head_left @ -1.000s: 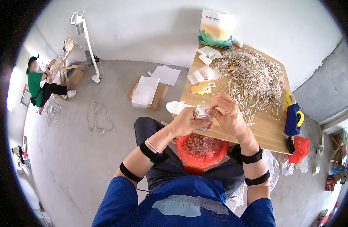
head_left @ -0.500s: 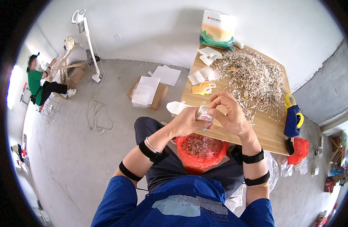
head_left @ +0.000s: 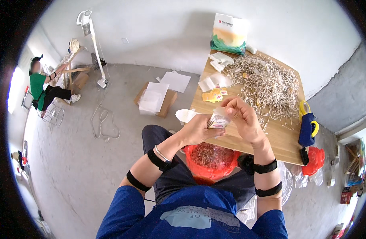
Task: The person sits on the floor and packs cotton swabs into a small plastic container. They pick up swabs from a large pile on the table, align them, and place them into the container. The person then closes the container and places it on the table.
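Observation:
My left hand (head_left: pixel 195 129) is wrapped round a small clear plastic bag (head_left: pixel 218 120) of cotton swabs with a printed label. At the bag's upper edge, the thumb and fingers of my right hand (head_left: pixel 246 121) are pinched together on the clear film. Both hands are above the front edge of the wooden table (head_left: pixel 272 145). A big loose heap of cotton swabs (head_left: pixel 266 81) covers the table's far right part. Several yellow printed cards (head_left: pixel 214 95) lie just beyond my hands, with clear plastic bags (head_left: pixel 214 81) behind them.
Below the table edge, between my knees, is a red plastic bag (head_left: pixel 212 159) of swabs. A blue holder (head_left: pixel 307 129) with yellow handles hangs at the right edge. A printed paper bag (head_left: pixel 229 35) stands at the back. A person (head_left: pixel 39 85) sits far left; a cardboard box (head_left: pixel 167 105) lies on the floor.
The small bag has tilted and more of it shows beyond my left fingers. My right fingers have shifted slightly up along its upper edge.

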`<move>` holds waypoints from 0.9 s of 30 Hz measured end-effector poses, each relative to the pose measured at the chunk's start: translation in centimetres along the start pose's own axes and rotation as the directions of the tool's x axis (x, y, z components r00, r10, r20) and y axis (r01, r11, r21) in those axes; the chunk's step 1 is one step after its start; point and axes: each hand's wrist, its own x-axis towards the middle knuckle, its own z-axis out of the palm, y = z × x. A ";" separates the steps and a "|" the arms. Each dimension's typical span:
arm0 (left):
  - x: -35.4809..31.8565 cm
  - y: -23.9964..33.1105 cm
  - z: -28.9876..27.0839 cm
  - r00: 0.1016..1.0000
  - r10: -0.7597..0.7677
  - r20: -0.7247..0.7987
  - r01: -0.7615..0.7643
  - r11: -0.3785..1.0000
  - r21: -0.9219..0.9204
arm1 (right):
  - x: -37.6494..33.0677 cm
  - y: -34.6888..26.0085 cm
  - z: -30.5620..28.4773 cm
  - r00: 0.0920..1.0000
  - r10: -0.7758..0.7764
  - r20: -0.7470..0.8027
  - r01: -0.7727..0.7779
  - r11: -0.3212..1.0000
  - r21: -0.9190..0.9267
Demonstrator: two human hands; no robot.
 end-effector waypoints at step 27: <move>1.8 -4.0 2.1 0.987 0.052 -0.152 -0.021 0.981 0.194 | -2.3 4.7 0.5 0.987 -0.101 -0.124 0.062 0.957 -0.283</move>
